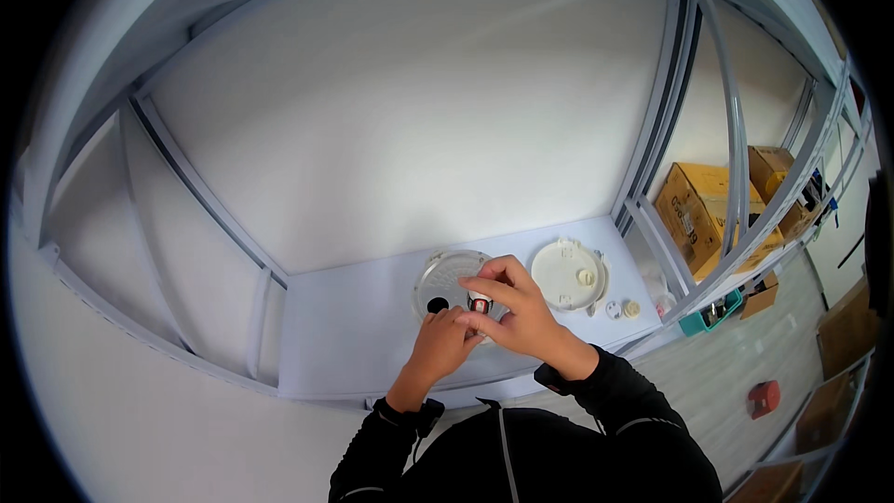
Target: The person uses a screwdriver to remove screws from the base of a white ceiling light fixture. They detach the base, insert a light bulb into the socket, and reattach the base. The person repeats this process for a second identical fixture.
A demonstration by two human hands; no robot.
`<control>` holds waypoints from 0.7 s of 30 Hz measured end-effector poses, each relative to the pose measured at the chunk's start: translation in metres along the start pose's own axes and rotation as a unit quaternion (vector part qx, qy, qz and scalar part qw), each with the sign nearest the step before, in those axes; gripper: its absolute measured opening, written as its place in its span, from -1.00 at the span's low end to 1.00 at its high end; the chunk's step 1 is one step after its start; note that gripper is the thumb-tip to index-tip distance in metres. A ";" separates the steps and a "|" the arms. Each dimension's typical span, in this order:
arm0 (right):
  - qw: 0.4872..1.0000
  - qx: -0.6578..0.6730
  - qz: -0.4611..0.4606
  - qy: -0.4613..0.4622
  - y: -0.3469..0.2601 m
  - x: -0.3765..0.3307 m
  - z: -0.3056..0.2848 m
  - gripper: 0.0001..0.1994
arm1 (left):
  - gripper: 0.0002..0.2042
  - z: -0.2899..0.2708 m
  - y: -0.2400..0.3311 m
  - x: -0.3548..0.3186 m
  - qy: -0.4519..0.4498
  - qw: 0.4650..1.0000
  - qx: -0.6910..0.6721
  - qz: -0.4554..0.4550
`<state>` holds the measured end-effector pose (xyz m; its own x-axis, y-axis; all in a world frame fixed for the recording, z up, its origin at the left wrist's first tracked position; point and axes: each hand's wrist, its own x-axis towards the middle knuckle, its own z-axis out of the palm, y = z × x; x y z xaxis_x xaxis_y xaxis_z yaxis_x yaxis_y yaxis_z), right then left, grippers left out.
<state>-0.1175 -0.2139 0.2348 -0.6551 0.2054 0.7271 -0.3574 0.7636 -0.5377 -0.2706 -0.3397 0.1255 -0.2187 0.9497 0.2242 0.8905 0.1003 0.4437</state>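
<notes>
Over a round, pale, shallow disc [447, 267] on the white table, my two hands meet. Between the thumb and fingers of my right hand [529, 317] is a small white part with black and red on it [479, 304]; its exact kind is too small to tell. My left hand [441, 346] is closed just below and left of that part, its fingertips against or very near it. What those fingers hold, if anything, is hidden. A dark round spot [438, 305] shows on the disc beside my left fingers.
Right of my hands lies a round white cover [559, 284] with a small cream piece [585, 277] in it. Two small round pieces [614, 309] [631, 309] sit nearby. Frame posts [655, 98] flank the table [349, 326]. Cardboard boxes [694, 214], a teal bin [712, 317] and a red stool [764, 399] are rightward.
</notes>
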 end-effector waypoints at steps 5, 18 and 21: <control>0.999 0.044 0.000 -0.006 0.000 0.003 0.004 -0.48 | -0.77 0.007 -0.005 -0.002 0.038 0.999 0.006 0.021; 0.998 0.027 -0.048 0.009 0.001 0.011 0.001 -0.44 | -0.73 0.008 -0.011 0.001 0.009 1.000 -0.015 0.019; 0.999 -0.020 -0.048 -0.011 0.006 0.009 0.000 -0.45 | -0.73 0.000 -0.004 0.005 -0.012 0.999 -0.043 0.005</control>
<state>-0.1260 -0.2076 0.2382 -0.6339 0.1161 0.7647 -0.3936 0.8026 -0.4481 -0.2757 -0.3359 0.1248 -0.1995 0.9573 0.2090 0.8544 0.0655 0.5155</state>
